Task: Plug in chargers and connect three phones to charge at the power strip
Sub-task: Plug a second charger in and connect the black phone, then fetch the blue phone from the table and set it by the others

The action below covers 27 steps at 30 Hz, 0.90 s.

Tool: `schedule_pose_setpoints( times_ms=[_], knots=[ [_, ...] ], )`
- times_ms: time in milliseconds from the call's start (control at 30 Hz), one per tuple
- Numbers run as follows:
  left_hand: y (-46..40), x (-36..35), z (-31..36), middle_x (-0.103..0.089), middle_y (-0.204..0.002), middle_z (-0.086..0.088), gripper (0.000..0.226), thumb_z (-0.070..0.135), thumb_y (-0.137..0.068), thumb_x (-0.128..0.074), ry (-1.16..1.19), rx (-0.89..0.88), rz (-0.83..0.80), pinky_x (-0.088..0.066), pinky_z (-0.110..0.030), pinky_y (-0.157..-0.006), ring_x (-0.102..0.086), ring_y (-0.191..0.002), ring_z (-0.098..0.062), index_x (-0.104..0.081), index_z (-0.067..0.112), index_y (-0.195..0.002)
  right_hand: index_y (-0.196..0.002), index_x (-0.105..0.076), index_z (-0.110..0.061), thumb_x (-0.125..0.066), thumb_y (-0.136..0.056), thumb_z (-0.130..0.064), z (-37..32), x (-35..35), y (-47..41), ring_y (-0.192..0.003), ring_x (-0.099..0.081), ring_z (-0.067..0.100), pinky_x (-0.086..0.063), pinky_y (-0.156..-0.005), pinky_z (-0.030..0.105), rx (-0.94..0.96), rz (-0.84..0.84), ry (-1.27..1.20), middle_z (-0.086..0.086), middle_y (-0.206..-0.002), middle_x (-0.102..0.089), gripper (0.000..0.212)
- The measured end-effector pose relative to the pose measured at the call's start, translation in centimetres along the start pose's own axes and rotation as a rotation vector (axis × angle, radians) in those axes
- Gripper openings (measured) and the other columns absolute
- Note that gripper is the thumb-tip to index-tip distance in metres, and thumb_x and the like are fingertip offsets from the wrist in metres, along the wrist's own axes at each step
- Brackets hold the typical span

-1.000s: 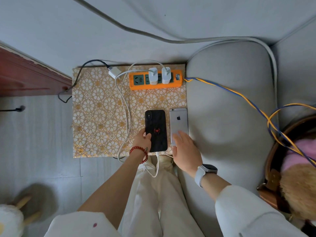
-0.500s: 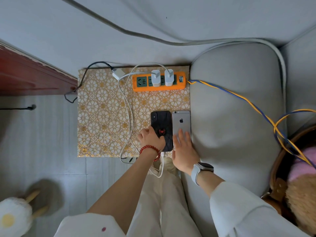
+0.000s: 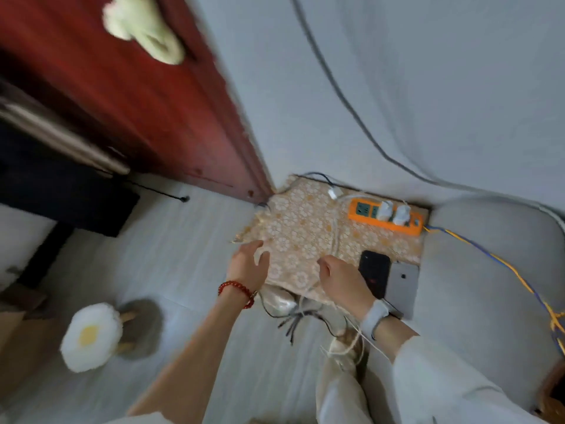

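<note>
1. An orange plastic power strip was seen right of centre on a floral patterned mat, with two white chargers plugged in.
2. A glossy black phone and a flat grey phone were laid side by side below it.
3. The left hand was held loosely spread and empty; the right hand was curled around a thin white cable.

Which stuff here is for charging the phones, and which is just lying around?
For the job:
- orange plastic power strip
- two white plug-in chargers
- white charging cables
- black phone
- silver phone

Just lying around:
- fluffy fried-egg slipper
- yellow-and-blue twisted wire
- grey cushion

Tilted head view, downward, blurred
</note>
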<state>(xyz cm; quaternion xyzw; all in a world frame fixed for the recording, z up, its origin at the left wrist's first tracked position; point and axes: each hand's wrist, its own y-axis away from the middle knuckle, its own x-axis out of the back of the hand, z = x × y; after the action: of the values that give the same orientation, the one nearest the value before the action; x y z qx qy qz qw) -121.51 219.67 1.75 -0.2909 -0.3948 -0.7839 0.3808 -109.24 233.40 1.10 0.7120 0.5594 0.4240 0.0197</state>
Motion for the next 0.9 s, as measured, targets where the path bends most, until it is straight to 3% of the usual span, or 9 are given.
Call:
schedule_pose_setpoints(
  times_ms=[67,167,233,333,433,633,900],
  knots=[
    [2.9,5.7,-3.1,-0.049,-0.134,-0.01,0.035,0.021,-0.091,-0.047,0.036,0.011,0.137,-0.035,-0.029,-0.1,-0.047,-0.122,-0.025,-0.05,0.011,-0.124,-0.123,-0.053,-0.009,-0.035,-0.096,-0.02,-5.7,-1.3,1.4,-0.056,-0.049,0.01,-0.036,-0.05,0.024,0.107,0.008,0.006,0.013,-0.102,-0.067,0.034],
    [8.6,13.4,-8.4,-0.054,-0.129,-0.01,0.033,0.022,-0.091,-0.048,0.059,0.008,0.341,-0.037,-0.03,-0.098,-0.05,-0.118,-0.026,-0.052,0.012,-0.122,-0.121,-0.055,-0.011,-0.037,-0.095,-0.021,-14.2,-4.5,5.0,-0.093,-0.062,0.025,-0.048,-0.076,0.032,0.227,0.009,0.004,0.012,-0.113,-0.065,0.032],
    [13.8,18.4,-13.3,-0.056,-0.126,-0.01,0.033,0.022,-0.09,-0.048,0.079,0.039,0.469,-0.036,-0.029,-0.098,-0.05,-0.118,-0.026,-0.053,0.012,-0.121,-0.116,-0.058,-0.008,-0.041,-0.094,-0.017,-19.9,-8.0,8.3,-0.108,-0.058,0.029,-0.044,-0.089,0.033,0.335,0.029,0.017,0.013,-0.116,-0.065,0.029],
    [21.7,24.3,-21.6,-0.057,-0.125,-0.011,0.033,0.019,-0.089,-0.051,0.125,0.12,0.629,-0.036,-0.029,-0.099,-0.052,-0.117,-0.026,-0.055,0.01,-0.12,-0.109,-0.063,-0.008,-0.045,-0.092,-0.014,-27.1,-14.2,13.1,-0.107,-0.06,0.03,-0.044,-0.091,0.033,0.468,0.026,0.045,0.015,-0.114,-0.067,0.025],
    [31.2,28.5,-31.1,-0.06,-0.121,-0.013,0.032,0.017,-0.088,-0.053,0.197,0.27,0.788,-0.039,-0.03,-0.098,-0.054,-0.113,-0.026,-0.056,0.008,-0.118,-0.11,-0.062,-0.01,-0.045,-0.092,-0.015,-33.8,-22.2,18.0,-0.107,-0.059,0.029,-0.043,-0.089,0.032,0.606,-0.112,0.115,0.014,-0.113,-0.067,0.026],
    [50.3,30.5,-46.1,-0.059,-0.121,-0.014,0.034,0.019,-0.088,-0.053,0.277,0.642,1.008,-0.037,-0.03,-0.098,-0.053,-0.114,-0.026,-0.054,0.007,-0.119,-0.112,-0.061,-0.014,-0.042,-0.093,-0.019,-44.6,-39.1,28.6,-0.111,-0.055,0.027,-0.041,-0.089,0.029,0.875,-0.467,0.287,0.009,-0.118,-0.065,0.027],
    [68.2,27.5,-56.6,-0.056,-0.126,-0.012,0.037,0.022,-0.089,-0.052,0.391,1.068,1.244,-0.037,-0.031,-0.1,-0.051,-0.118,-0.024,-0.051,0.007,-0.123,-0.111,-0.061,-0.011,-0.042,-0.093,-0.02,-51.9,-59.5,43.0,-0.11,-0.057,0.03,-0.043,-0.09,0.034,1.224,-0.879,0.509,0.013,-0.115,-0.066,0.028]
  ],
)
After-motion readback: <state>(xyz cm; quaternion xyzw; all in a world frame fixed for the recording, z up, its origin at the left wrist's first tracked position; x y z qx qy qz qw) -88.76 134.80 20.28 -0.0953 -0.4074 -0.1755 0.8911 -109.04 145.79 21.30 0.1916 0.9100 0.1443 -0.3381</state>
